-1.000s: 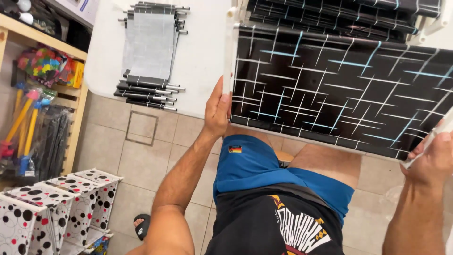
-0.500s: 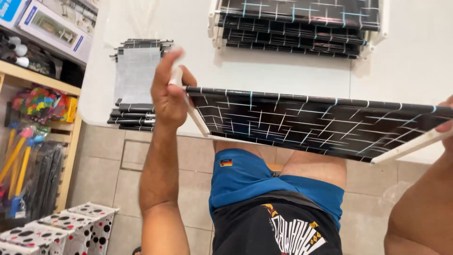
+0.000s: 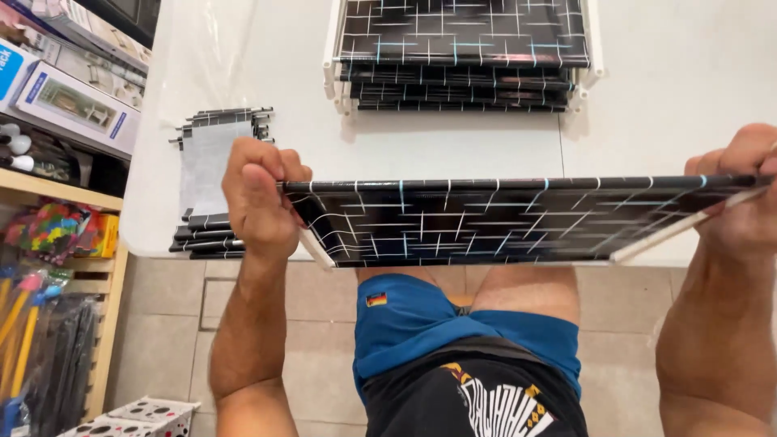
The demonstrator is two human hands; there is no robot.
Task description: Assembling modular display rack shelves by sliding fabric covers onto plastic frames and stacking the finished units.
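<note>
Across the middle of the frame, a black fabric panel (image 3: 502, 222) with thin white and blue lines hangs level above the near edge of the white table (image 3: 453, 150). The left hand (image 3: 259, 198) is fisted tight round its left end; the right hand (image 3: 740, 190), at the right edge, grips the other end. A stack of like panels (image 3: 461, 57) lies at upper centre. A bundle of grey fabric and black rods (image 3: 212, 182) lies left.
</note>
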